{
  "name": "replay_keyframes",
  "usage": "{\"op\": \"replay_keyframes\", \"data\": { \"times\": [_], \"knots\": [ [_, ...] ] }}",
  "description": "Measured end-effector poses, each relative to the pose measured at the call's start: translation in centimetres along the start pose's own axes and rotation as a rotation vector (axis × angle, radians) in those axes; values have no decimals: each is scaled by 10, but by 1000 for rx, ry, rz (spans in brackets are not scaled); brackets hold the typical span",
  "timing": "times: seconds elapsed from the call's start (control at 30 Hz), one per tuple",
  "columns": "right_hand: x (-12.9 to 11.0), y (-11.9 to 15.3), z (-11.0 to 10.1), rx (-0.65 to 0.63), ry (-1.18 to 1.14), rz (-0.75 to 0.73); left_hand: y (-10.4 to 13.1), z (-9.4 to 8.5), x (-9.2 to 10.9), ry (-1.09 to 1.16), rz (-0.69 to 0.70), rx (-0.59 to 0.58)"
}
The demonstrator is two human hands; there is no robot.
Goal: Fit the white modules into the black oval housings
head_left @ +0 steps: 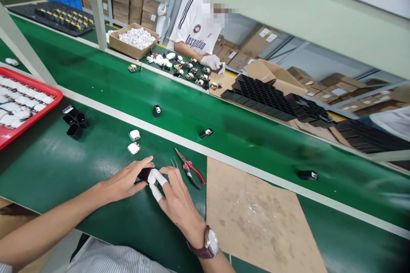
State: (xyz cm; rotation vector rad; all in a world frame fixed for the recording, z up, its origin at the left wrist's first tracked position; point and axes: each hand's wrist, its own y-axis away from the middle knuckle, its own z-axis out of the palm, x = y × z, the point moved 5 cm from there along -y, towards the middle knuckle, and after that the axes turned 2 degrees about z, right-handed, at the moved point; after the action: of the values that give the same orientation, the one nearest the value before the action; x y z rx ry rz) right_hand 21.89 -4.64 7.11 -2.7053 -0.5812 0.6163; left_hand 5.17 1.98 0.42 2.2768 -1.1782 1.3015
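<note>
Left of the pliers [187,166], my left hand [127,181] grips a black case [144,174] and my right hand [177,194] pinches a white piece [151,177] at its right end, seemingly inserting it, which next calls for straight pressure.

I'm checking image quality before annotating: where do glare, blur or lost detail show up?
Head view: soft glare on the green worktop, smearing toward the right end of the belt; head view: the black case in the left hand shows little detail; head view: the pliers look fairly crisp.
</note>
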Motion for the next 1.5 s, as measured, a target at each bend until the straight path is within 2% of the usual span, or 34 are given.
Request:
{"op": "replay_keyframes", "data": {
  "times": [0.13, 0.3, 0.4, 0.53, 0.67, 0.8, 0.9, 1.03, 1.17, 1.4, 1.5],
  "knots": [
    [3, 4, 0, -16, -42, 22, -2, -2, 3, -26, 52, 20],
    [9, 12, 3, 34, -108, -22, -2, 0, 3, 83, -28, -55],
    [9, 13, 12, 17, -113, -15, -2, 1, 2, 101, -28, -86],
    [5, 9, 22, 0, -91, 8, -1, 1, -4, 124, -36, -81],
    [4, 7, 26, 67, -142, -38, 2, -2, -9, 142, -59, -50],
    [13, 11, 31, 71, -232, 18, 2, -13, 2, 91, 101, 60],
    [18, 13, 32, 64, -289, 15, -1, -17, 11, 48, 216, 51],
    [25, 17, 34, 17, -347, 3, -3, -16, 12, -16, 271, 34],
    [30, 25, 33, 14, -355, 6, -2, -15, 14, -87, 355, 73],
    [35, 25, 30, 28, -473, 104, -7, -13, 21, -119, 391, 101],
    [33, 25, 29, -1, -415, 82, -10, -11, 21, -105, 374, 98]
  ]
}}
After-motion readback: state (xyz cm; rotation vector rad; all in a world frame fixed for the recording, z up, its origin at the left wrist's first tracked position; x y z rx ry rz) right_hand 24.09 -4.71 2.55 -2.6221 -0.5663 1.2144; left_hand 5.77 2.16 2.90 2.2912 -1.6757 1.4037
